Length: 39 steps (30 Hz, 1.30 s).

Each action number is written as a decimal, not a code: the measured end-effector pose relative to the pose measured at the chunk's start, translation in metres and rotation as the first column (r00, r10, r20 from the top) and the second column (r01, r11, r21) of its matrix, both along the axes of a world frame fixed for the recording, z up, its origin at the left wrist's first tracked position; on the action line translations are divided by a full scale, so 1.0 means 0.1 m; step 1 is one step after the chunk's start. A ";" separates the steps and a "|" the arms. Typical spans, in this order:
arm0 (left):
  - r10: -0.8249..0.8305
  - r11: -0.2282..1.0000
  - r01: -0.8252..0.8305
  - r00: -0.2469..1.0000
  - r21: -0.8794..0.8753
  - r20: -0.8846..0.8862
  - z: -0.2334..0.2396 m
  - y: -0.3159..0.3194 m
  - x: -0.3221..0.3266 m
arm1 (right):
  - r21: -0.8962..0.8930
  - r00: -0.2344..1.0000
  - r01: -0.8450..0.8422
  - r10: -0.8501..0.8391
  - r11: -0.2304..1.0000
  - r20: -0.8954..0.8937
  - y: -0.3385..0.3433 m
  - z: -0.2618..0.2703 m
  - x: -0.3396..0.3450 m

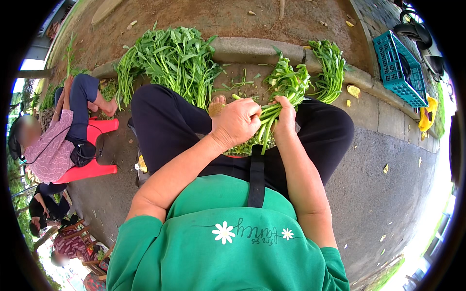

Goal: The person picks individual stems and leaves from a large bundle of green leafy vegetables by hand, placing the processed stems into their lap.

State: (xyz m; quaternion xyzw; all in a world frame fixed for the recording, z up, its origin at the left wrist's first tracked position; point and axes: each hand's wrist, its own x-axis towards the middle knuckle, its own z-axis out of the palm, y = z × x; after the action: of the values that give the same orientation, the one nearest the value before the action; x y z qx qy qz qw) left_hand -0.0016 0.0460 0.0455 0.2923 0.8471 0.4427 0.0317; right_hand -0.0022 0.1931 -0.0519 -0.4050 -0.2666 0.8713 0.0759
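Observation:
Between my knees, a bunch of leafy green stems [289, 85] lies in my right hand [285, 116], whose fingers close around the stalks. My left hand [238, 118] is curled at the cut ends of the stalks, a short stem piece showing beyond its knuckles; the fingertips are hidden, so its hold on the stalks is unclear. A large heap of the same long-stemmed greens [174, 62] rests against the curb in front of my left knee. A smaller bundle [329, 71] lies by the curb beyond my right knee. Loose bits of stem [240, 83] are scattered between the two piles.
A concrete curb [255, 49] runs across the front, with bare soil beyond. A teal plastic crate [398, 71] and a yellow bag [427, 114] are at the right. On the left, a person [51, 149] sits on a red plastic stool [96, 171]; more people sit farther back.

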 end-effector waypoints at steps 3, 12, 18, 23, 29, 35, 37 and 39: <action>0.041 0.999 -0.041 0.998 0.008 0.055 0.06 -0.02 0.01 | 0.046 0.999 -0.017 0.015 0.999 0.037 -0.01 0.07 0.02; -0.081 0.990 0.080 0.997 -0.112 -0.007 0.19 -0.26 0.09 | 0.044 0.996 -0.077 0.074 0.996 0.051 0.00 0.09 0.02; -0.150 0.957 0.137 0.988 -0.255 -0.030 0.27 -0.35 0.19 | 0.021 0.999 -0.041 0.040 0.999 0.033 -0.01 0.10 0.02; -0.174 0.930 0.161 0.985 -0.331 -0.012 0.27 -0.37 0.22 | 0.013 0.998 -0.044 0.043 0.999 0.035 -0.01 0.08 0.02; -0.183 0.949 0.170 0.983 -0.266 -0.024 0.21 -0.37 0.20 | 0.002 0.999 -0.032 0.032 0.999 0.023 0.00 0.03 0.00; -0.119 0.990 0.110 0.988 -0.086 -0.103 0.20 -0.10 0.17 | 0.039 0.999 -0.030 0.029 0.999 0.032 -0.02 0.02 0.00; -0.182 0.976 0.167 0.978 -0.141 -0.104 0.17 0.00 0.12 | 0.055 0.998 -0.051 0.049 0.997 0.035 0.00 0.01 0.00; -0.215 0.967 0.190 0.966 -0.168 -0.145 0.16 0.12 0.10 | 0.071 0.996 -0.088 0.085 0.994 0.040 0.02 -0.04 0.02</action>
State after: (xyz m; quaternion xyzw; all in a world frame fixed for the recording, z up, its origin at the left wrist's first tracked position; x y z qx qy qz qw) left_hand 0.0087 0.0583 0.0617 0.4095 0.8438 0.3455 0.0302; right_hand -0.0002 0.1954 -0.0555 -0.4062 -0.3166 0.8559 0.0478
